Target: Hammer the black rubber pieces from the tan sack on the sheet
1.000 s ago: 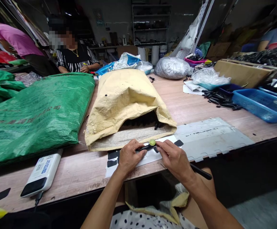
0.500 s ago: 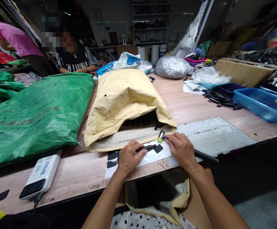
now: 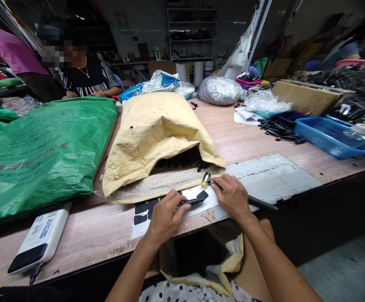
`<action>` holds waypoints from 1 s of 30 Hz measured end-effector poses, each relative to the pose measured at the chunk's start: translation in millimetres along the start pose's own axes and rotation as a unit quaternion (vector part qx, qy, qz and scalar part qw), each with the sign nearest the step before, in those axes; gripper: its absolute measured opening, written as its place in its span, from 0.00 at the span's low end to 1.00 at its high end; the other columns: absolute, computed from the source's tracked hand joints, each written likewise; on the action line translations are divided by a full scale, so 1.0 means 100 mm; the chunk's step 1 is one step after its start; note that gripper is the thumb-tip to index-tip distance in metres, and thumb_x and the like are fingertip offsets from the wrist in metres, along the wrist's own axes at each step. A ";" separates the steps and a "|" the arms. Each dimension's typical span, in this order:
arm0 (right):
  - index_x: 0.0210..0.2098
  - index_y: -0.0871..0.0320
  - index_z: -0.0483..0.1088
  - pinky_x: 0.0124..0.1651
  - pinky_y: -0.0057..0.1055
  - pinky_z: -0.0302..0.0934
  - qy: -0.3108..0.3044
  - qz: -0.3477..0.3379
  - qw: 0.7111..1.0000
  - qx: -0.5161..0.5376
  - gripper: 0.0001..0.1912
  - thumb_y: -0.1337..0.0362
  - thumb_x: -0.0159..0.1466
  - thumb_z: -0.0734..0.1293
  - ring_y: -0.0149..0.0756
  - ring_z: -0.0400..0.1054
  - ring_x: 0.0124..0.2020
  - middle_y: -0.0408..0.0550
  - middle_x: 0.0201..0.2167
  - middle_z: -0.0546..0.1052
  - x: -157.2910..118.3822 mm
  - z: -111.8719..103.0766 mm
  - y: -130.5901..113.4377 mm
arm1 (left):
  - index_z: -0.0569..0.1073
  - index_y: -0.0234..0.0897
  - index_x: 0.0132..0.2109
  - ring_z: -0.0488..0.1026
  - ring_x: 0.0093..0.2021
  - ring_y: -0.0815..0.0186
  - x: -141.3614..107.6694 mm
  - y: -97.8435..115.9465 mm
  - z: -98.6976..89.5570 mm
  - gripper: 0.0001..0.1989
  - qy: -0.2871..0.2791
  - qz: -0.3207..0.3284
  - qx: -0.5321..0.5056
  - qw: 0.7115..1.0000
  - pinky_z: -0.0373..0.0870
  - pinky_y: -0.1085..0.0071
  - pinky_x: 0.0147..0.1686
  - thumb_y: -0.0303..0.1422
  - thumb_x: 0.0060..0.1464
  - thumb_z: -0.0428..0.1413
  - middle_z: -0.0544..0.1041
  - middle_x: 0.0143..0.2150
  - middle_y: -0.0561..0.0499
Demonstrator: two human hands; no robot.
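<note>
My left hand [image 3: 166,214] is closed around a slim black plastic piece [image 3: 195,201] whose free end points right, over the white sheet [image 3: 190,214]. In my right hand [image 3: 232,195] is a small hammer [image 3: 206,178] with a metal head and a yellow tip; its black handle runs out to the right under the wrist. The hammer head sits just above the sheet, apart from the black piece. Dark rounded patches [image 3: 141,219] lie on the sheet. Behind both hands lies a yellow woven sack [image 3: 160,121], its mouth open toward me, with dark pieces inside.
On the left are a green sack [image 3: 44,142] and a white power bank [image 3: 40,239] with a cable. A grey plate [image 3: 273,172] lies to the right, then a blue tray [image 3: 330,140] and heaped black parts. Another yellow sack [image 3: 232,262] hangs open below the table edge. Co-workers sit beyond.
The whole view has shifted a little, so things appear further left. My left hand has tilted the black piece slightly; both hands keep their holds.
</note>
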State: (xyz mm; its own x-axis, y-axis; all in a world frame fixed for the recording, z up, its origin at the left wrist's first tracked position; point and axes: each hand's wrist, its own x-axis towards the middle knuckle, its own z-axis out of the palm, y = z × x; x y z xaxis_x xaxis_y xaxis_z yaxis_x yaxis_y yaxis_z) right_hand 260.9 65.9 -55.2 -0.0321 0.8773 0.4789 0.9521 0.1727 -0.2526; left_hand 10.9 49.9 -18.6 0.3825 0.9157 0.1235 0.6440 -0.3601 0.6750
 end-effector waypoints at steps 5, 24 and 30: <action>0.45 0.52 0.76 0.44 0.34 0.53 0.002 -0.001 1.000 -0.006 0.10 0.60 0.68 0.65 0.39 0.63 0.40 0.47 0.37 0.75 0.00 0.00 0.00 | 0.77 0.45 0.43 0.74 0.37 0.67 -0.46 0.36 0.07 0.05 -0.176 0.024 -0.050 0.983 0.64 0.72 0.36 0.33 0.60 0.58 0.79 0.37 0.56; 0.44 0.52 0.76 0.44 0.35 0.53 0.006 0.000 1.000 -0.002 0.10 0.60 0.68 0.63 0.40 0.63 0.40 0.48 0.37 0.74 0.00 0.01 0.00 | 0.81 0.42 0.41 0.76 0.31 0.64 -0.43 0.33 0.52 0.10 -0.326 -0.028 -0.087 0.941 0.68 0.73 0.30 0.34 0.58 0.54 0.81 0.31 0.53; 0.45 0.51 0.75 0.43 0.35 0.52 0.002 0.007 1.000 -0.005 0.09 0.60 0.68 0.65 0.40 0.62 0.40 0.47 0.37 0.74 0.00 0.01 -0.01 | 0.80 0.37 0.39 0.75 0.35 0.66 0.77 0.47 0.14 0.12 -0.004 -0.002 -0.038 0.999 0.66 0.73 0.35 0.34 0.62 0.52 0.81 0.35 0.51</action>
State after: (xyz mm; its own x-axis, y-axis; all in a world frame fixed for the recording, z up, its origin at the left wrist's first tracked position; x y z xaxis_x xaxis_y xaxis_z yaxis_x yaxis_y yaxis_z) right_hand 259.8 65.7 -55.8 -0.0183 0.8778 0.4788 0.9554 0.1565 -0.2503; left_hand 79.5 100.7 12.6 0.3861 0.9153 0.1151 0.5940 -0.3422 0.7281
